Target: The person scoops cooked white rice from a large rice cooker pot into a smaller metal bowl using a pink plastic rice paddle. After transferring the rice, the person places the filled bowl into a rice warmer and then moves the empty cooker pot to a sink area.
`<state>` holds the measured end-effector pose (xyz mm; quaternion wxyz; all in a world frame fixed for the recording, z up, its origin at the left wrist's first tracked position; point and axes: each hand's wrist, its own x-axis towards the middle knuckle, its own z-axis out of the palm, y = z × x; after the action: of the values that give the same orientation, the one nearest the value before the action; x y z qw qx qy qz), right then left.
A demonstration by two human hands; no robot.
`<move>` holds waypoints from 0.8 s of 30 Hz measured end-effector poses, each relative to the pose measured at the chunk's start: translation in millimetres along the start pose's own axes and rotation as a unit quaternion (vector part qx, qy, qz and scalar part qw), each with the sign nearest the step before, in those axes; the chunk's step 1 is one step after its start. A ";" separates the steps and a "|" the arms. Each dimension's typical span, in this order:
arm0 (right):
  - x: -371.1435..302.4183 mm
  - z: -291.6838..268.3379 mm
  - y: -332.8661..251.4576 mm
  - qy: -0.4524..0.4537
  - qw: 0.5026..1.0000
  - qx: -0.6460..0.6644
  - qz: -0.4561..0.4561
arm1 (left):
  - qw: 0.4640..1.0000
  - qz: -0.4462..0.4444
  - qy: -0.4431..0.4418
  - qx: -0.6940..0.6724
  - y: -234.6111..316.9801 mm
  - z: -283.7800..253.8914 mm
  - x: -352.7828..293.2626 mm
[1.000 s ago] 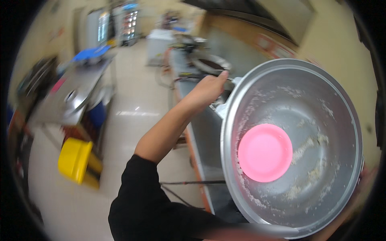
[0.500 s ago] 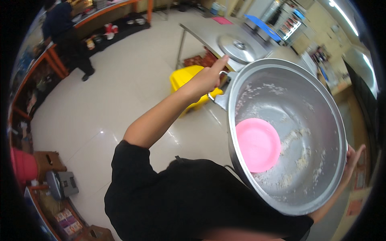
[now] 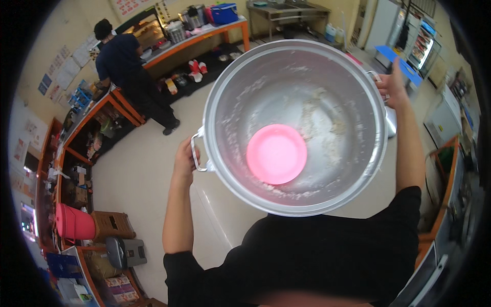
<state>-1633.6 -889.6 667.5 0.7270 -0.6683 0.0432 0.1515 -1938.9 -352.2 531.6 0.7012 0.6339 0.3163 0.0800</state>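
A large silver cooking pot [image 3: 358, 146] hangs in front of my chest, its mouth tilted toward me. White grains like rice cling to its inner wall and bottom. Inside, toward the lower left, lies a round pink plastic bowl [image 3: 276, 154]. My left hand [image 3: 184, 162] is closed around the left loop handle [image 3: 195, 152]. On the far right side, my right hand [image 3: 393, 91] grips the other handle [image 3: 374, 77], thumb pointing up, with part of its fingers hidden behind the handle and rim.
A person in dark clothes [image 3: 123, 66] stands at the orange-framed counter [image 3: 204, 37] at the back left. Along the left are a red bucket [image 3: 75, 223], a brown crate [image 3: 113, 226] and a grey bin [image 3: 128, 251]. A blue sheet [image 3: 396, 64] lies beyond my right hand.
My view has turned left. The pot now sits centred before me instead of at the right, its left handle lower and its right handle higher. Both hands still hold it.
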 end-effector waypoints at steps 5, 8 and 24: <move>93.6 144.1 30.0 -0.078 0.989 -0.116 0.049 | 0.991 0.090 0.091 -0.047 3.1 -96.9 -10.9; 132.4 234.0 45.7 -0.110 0.978 -0.175 -0.021 | 0.966 0.147 0.202 -0.061 26.6 -136.1 -32.9; -263.7 128.2 181.4 0.006 0.984 -0.136 0.114 | 0.967 0.201 0.149 -0.043 29.9 -214.2 -314.0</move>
<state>-1952.6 -795.1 576.7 0.6070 -0.7527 0.1024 0.2334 -2294.2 -328.4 668.0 0.6422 0.6345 0.2795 0.3267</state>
